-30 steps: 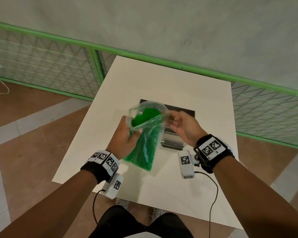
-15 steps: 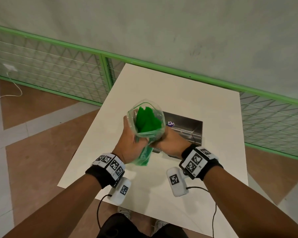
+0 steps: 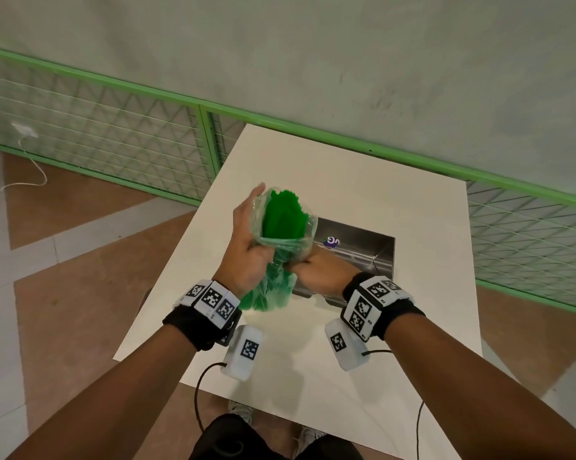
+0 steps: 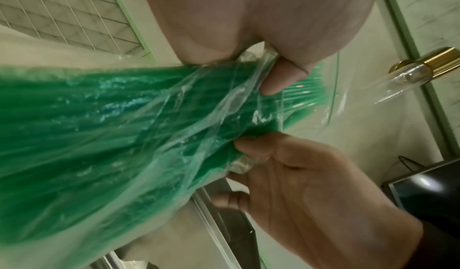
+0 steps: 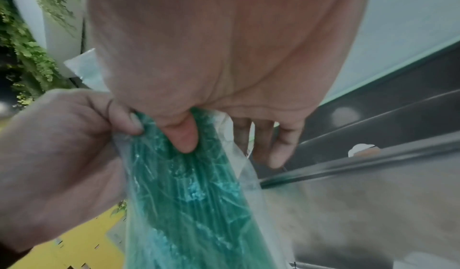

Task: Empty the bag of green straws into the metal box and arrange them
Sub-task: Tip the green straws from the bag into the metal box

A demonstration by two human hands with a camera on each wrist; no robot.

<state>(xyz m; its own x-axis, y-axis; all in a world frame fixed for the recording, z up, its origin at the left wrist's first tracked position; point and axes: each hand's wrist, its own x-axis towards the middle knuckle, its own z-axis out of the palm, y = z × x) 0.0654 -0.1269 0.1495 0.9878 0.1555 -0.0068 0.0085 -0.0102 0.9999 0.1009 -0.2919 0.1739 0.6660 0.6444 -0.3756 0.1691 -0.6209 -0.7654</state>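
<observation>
A clear plastic bag (image 3: 273,287) of green straws (image 3: 281,215) is held upright over the table's near half, just left of the open metal box (image 3: 379,247). The straw ends stick out of the bag's open mouth at the top. My left hand (image 3: 247,247) holds the bag's upper part, fingers up behind it and thumb (image 4: 281,80) pressed on the plastic. My right hand (image 3: 313,273) grips the bag (image 5: 194,194) round its middle, thumb (image 5: 184,135) in front and the other fingers behind. The box (image 5: 373,175) holds no straws that I can see.
The white table (image 3: 346,180) stands against a green mesh fence (image 3: 114,134) and a pale wall. A small purple and white sticker (image 3: 331,241) sits on the box's inner wall. A white cable (image 3: 31,167) lies on the floor at left.
My right hand left the bag's mouth and dropped to grip its middle. The left hand slid up the bag, and the straws now poke further out of the top.
</observation>
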